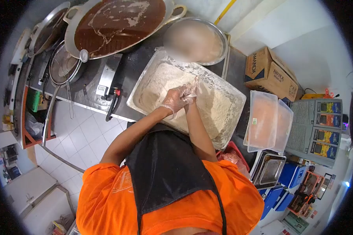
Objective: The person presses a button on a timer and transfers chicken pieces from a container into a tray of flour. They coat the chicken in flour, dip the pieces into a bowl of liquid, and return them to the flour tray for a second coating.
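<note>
Both my hands wear thin clear plastic gloves and meet over a rectangular metal tray (234, 94) of pale flour (217, 105). My left hand (174, 98) is closed, its fingers curled in against the other hand. My right hand (192, 89) presses against it from the right, with its fingers drawn together. Flour dusts the gloves. Whatever lies between the palms, if anything, is hidden. Flour is heaped on both sides of the hands and coats the tray's rim.
Behind the tray stands a round metal basin (219, 55), its contents blurred. A large pan of brown liquid (119, 27) is at the back left, near a strainer (64, 64). To the right are a cardboard box (270, 74), translucent plastic containers (262, 121) and a red basin (233, 150).
</note>
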The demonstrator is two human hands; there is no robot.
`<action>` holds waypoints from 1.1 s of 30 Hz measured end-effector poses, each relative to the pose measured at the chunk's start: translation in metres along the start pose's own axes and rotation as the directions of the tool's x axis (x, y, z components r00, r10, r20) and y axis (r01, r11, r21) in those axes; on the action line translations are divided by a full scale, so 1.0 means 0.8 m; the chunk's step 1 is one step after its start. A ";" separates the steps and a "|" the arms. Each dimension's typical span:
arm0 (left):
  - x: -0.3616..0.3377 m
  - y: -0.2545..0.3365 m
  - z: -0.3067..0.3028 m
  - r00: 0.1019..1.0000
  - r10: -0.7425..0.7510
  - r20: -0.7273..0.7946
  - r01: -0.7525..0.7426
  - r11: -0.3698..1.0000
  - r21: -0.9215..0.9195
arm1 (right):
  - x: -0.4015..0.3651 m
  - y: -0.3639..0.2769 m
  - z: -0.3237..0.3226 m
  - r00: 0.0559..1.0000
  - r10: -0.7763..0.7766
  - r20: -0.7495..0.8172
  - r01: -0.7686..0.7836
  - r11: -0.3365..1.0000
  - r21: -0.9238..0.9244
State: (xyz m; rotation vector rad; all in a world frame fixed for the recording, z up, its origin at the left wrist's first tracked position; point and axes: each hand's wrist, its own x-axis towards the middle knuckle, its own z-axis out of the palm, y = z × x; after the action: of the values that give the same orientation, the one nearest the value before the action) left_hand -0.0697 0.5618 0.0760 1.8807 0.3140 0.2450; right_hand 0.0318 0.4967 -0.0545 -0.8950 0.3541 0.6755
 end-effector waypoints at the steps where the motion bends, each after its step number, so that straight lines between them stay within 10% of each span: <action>1: 0.000 -0.004 0.002 1.000 0.004 0.002 -0.004 1.000 0.001 | 0.009 0.003 -0.001 0.997 -0.039 -0.068 0.033 0.996 -0.088; 4: -0.002 -0.025 0.010 0.999 0.053 -0.005 -0.050 0.970 0.238 | 0.028 0.003 -0.008 0.971 -0.135 -0.199 0.082 0.963 -0.256; 6: -0.009 -0.031 0.015 0.968 0.246 -0.053 -0.218 0.926 0.308 | 0.037 -0.007 -0.015 0.919 -0.373 0.126 0.292 0.433 -0.853; 7: -0.013 -0.031 0.015 0.967 0.249 -0.049 -0.223 0.925 0.308 | 0.027 -0.016 -0.004 0.918 -0.377 0.123 0.293 0.434 -0.852; 10: -0.013 -0.019 0.004 0.956 0.288 -0.058 -0.243 0.887 0.392 | 0.000 -0.049 0.032 0.769 -0.587 0.253 0.147 -0.223 -0.964; 11: -0.008 -0.001 -0.006 0.967 0.237 -0.092 -0.187 0.908 0.376 | -0.015 -0.067 0.051 0.765 -0.594 0.249 0.146 -0.217 -0.965; 14: 0.019 0.009 -0.015 0.956 0.283 -0.079 -0.243 0.912 0.331 | -0.023 -0.095 0.069 0.938 0.017 0.347 0.291 -0.581 -0.760; 17: 0.058 -0.003 -0.028 0.969 0.230 0.096 -0.242 0.959 0.148 | 0.033 -0.061 0.039 0.902 -0.365 0.231 0.170 -0.191 -0.967; 19: 0.071 -0.004 -0.036 0.954 0.116 0.277 -0.187 0.952 0.244 | -0.034 -0.088 0.075 0.944 -0.276 0.183 0.161 -0.101 -0.982; 21: 0.080 -0.016 -0.034 0.916 0.147 0.372 -0.314 0.842 0.439 | -0.031 -0.094 0.065 0.874 -0.044 0.485 0.340 -0.658 -0.672; 25: 0.052 -0.003 -0.022 0.766 0.492 0.415 -0.643 0.566 0.516 | 0.002 -0.079 0.040 0.940 -0.105 0.324 0.229 -0.510 -0.829; 27: 0.044 0.013 -0.005 0.808 0.435 0.398 -0.458 0.040 0.888 | 0.014 -0.078 0.042 0.944 -0.146 0.297 0.151 -0.607 -0.780; 33: -0.006 0.046 0.057 0.751 0.063 0.657 -0.642 0.299 0.706 | -0.015 -0.109 0.071 0.883 -0.378 0.279 -0.110 -0.744 -0.660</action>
State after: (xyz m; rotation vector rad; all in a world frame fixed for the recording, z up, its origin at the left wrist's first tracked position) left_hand -0.0562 0.5086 0.0963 3.0622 -0.5600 -0.2317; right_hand 0.0821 0.5000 0.0371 -3.2008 -0.6847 0.1110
